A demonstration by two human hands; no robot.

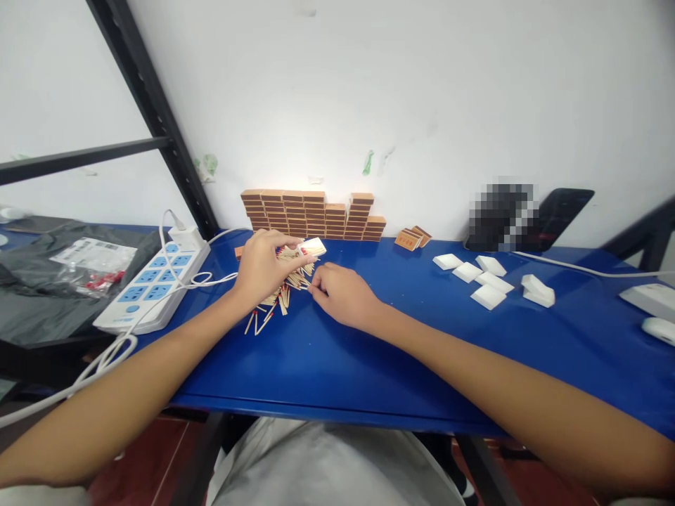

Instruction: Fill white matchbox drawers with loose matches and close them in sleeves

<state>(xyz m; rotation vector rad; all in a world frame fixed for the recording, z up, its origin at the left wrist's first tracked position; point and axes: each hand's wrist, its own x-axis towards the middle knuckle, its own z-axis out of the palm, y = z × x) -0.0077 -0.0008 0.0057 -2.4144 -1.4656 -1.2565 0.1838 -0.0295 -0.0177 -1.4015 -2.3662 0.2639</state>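
My left hand point(268, 263) is closed on a small white matchbox tray point(312, 247) with some matches lying in it, held above a heap of loose matches. The heap of red-tipped matches point(285, 298) spreads over the blue table point(337, 372), partly hidden behind my left hand. At the right edge of the heap is my right hand point(342, 294), its fingers pinched together around pale match ends.
Stacked matchboxes point(311, 216) line the wall behind the heap. Folded matchbox sleeves point(412, 237) and several white trays point(493, 282) lie to the right. A white power strip point(155, 284) with cables stands left; a phone point(562, 214) leans at the back right.
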